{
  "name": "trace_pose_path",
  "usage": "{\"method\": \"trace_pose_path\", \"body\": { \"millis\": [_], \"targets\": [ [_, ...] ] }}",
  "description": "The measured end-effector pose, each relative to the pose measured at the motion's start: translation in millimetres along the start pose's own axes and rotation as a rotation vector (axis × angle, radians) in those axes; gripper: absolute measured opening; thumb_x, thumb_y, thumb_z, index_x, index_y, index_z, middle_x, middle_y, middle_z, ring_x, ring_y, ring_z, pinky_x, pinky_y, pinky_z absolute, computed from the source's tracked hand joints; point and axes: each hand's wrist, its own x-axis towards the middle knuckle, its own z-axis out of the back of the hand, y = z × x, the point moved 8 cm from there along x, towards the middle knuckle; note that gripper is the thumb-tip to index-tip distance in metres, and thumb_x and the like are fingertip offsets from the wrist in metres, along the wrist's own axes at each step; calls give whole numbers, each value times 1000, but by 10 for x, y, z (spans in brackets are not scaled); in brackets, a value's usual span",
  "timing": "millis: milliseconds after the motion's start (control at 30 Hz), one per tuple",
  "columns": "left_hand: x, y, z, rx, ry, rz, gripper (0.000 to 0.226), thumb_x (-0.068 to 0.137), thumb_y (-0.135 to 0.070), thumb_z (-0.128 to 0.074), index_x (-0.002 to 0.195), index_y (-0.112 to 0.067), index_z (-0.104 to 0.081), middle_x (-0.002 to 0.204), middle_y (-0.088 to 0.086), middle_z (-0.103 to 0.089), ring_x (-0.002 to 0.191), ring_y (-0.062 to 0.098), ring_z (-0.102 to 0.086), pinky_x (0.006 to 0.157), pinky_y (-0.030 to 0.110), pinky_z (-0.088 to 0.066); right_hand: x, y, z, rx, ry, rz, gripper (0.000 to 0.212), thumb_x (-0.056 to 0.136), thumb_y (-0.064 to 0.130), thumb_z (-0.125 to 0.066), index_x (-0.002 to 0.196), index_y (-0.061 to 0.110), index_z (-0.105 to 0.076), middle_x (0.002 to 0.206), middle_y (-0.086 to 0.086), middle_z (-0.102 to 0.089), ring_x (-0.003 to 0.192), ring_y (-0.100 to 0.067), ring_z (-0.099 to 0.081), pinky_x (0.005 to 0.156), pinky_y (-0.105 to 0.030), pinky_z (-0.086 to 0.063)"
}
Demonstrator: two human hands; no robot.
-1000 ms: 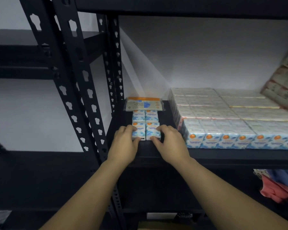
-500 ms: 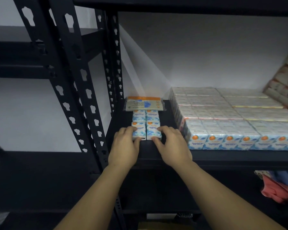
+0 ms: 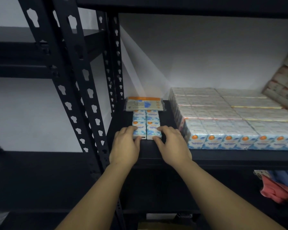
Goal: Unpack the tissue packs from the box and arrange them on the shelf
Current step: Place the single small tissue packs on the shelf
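Small blue-and-white mini tissue packs (image 3: 146,125) lie in two short rows at the left end of the black shelf (image 3: 223,156). Behind them lies a flat facial-tissue pack (image 3: 145,104) with an orange band. My left hand (image 3: 125,145) grips the front left pack, fingers over its top and thumb at its front edge. My right hand (image 3: 170,143) grips the front right pack the same way. A large block of wrapped tissue packs (image 3: 231,123) fills the shelf to the right.
Perforated black uprights (image 3: 70,83) stand to the left of the packs. More wrapped packs (image 3: 284,83) lean at the far right. Pink and blue cloth (image 3: 279,188) lies on the lower shelf at right. An upper shelf (image 3: 189,5) hangs overhead.
Both hands stay on the front two packs with hardly any shift. The view has tilted slightly.
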Motion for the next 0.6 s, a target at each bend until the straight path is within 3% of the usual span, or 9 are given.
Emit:
{"method": "trace_pose_path", "body": {
  "millis": [600],
  "targets": [
    [-2, -23, 3, 0, 41, -4, 42, 100, -29, -64, 141, -21, -54, 137, 3, -57, 123, 21, -49, 97, 37, -49, 2, -3, -5, 28, 26, -11, 42, 100, 43, -63, 139, 27, -55, 127, 6, -61, 122, -14, -50, 97, -34, -48]
  ]
}}
